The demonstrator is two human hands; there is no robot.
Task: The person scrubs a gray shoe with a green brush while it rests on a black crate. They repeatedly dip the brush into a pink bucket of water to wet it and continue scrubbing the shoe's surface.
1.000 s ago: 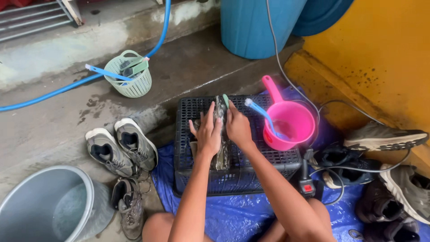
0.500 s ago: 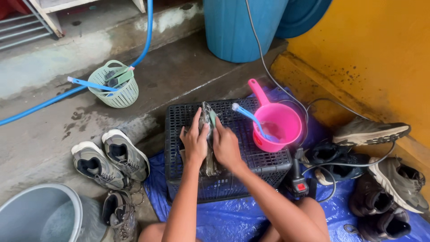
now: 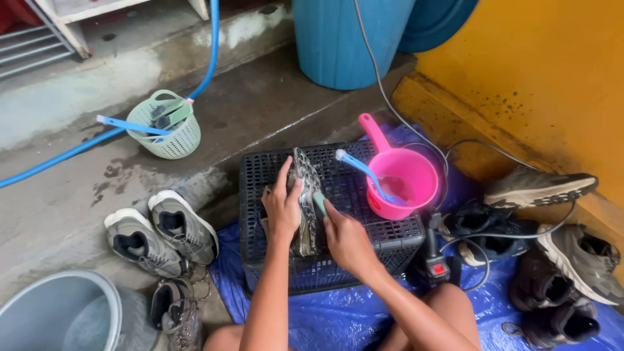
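Scrubbing step: left hand [image 3: 281, 209] clamps grey shoe [image 3: 304, 201] on its side atop black crate [image 3: 338, 260]; right hand [image 3: 344, 237] fingers grip green brush [image 3: 319, 203] vs. the shoe. Next prob. needs a rinse w/ pink dipper [image 3: 403, 182].

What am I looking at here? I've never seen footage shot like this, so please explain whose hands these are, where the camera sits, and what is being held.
The camera sits on a person's head and looks down at their own bare hands. The left hand steadies a grey shoe standing on edge on an upturned black crate. The right hand grips a green brush against it. A pink scoop with a blue brush in it stands on the crate. More shoes lie around, on concrete and a blue tarp.
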